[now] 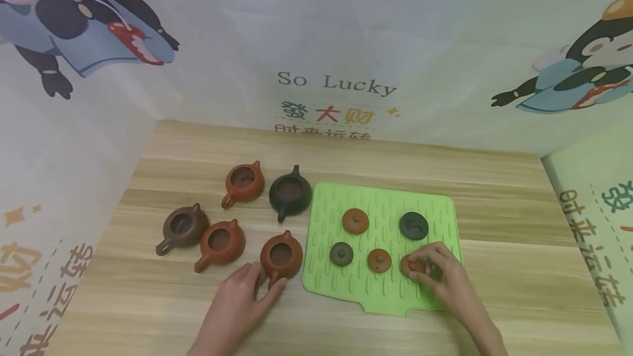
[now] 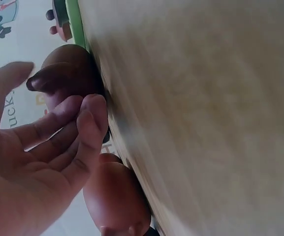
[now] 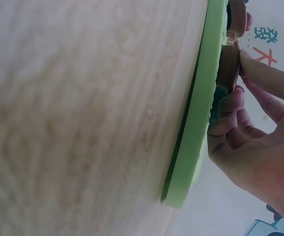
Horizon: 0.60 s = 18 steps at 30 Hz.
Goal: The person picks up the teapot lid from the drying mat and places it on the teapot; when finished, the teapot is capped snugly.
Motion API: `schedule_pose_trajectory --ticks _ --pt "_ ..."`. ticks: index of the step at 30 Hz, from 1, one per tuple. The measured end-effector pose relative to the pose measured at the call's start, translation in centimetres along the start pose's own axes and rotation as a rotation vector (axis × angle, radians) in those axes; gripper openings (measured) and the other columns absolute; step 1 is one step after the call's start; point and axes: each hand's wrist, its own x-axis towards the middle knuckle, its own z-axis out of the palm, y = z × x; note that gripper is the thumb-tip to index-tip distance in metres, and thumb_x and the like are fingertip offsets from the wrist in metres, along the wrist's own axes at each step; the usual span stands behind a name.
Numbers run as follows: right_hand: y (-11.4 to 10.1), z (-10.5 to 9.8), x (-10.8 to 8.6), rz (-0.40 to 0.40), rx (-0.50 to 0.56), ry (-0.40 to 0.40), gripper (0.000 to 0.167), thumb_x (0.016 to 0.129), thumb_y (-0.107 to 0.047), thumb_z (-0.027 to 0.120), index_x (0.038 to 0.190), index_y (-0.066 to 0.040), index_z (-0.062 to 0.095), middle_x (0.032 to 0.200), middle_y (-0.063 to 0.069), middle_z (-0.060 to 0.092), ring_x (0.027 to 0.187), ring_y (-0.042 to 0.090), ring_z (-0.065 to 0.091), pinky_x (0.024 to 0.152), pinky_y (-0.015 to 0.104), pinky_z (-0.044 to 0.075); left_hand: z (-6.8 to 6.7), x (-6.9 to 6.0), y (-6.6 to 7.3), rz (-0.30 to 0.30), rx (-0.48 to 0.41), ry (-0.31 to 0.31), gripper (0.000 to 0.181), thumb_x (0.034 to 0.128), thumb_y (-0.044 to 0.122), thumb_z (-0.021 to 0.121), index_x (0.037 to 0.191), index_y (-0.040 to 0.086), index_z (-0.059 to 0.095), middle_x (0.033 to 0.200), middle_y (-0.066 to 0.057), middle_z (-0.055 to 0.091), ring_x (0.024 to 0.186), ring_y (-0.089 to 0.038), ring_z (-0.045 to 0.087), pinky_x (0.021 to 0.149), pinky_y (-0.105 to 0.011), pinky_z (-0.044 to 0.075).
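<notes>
On the left of the head view, my left hand (image 1: 236, 302) is beside the handle of an orange-brown clay teapot (image 1: 293, 257) that has no lid on. In the left wrist view its thumb and fingers lie either side of the handle (image 2: 50, 77), the fingertips near or touching the pot's body; no closed grip shows. On a green mat (image 1: 321, 284), my right hand (image 1: 447, 274) pinches a reddish-brown teapot lid (image 1: 411, 264) between thumb and fingers. The right wrist view shows that lid (image 3: 228, 66) edge-on, close to the mat.
More lids lie on the mat: a black one (image 1: 414, 226), a grey-brown one (image 1: 341, 254) and two orange ones, at the back (image 1: 355, 221) and front (image 1: 379, 260). Lidless pots stand leftward: black (image 1: 292, 207), dark brown (image 1: 198, 228), and two orange, back (image 1: 257, 183) and front (image 1: 236, 243).
</notes>
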Motion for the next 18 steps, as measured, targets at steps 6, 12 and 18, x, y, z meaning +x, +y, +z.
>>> schedule_pose_trajectory --ticks 6,12,18 --pt "0.2 0.1 -0.3 0.009 0.054 -0.003 0.038 0.072 0.012 0.091 0.101 -0.009 0.08 0.106 0.004 0.069 0.085 0.004 0.055 0.075 0.015 0.046 0.4 -0.1 0.2 -0.026 0.03 -0.056 0.043 0.097 0.028 0.085 0.073 0.019 0.051 0.066 0.01 0.042 0.059 -0.004 0.037 0.055 -0.024 0.034" --pt "0.4 0.2 -0.2 0.03 0.078 0.024 0.037 0.075 0.014 0.088 0.103 -0.008 0.081 0.099 0.001 0.07 0.084 0.003 0.057 0.072 0.015 0.047 1.7 -0.6 -0.2 0.032 0.044 -0.023 0.047 0.0979 0.022 0.083 0.07 0.021 0.045 0.064 0.013 0.037 0.056 -0.003 0.032 0.051 -0.026 0.031" --pt "-2.7 0.0 1.3 -0.012 0.101 0.081 0.039 0.074 0.018 0.087 0.103 -0.007 0.082 0.095 0.003 0.068 0.081 0.003 0.055 0.068 0.017 0.045 2.4 -0.8 -0.8 0.09 0.064 0.075 0.043 0.0981 0.018 0.078 0.067 0.022 0.047 0.062 0.012 0.04 0.054 -0.004 0.033 0.048 -0.028 0.031"
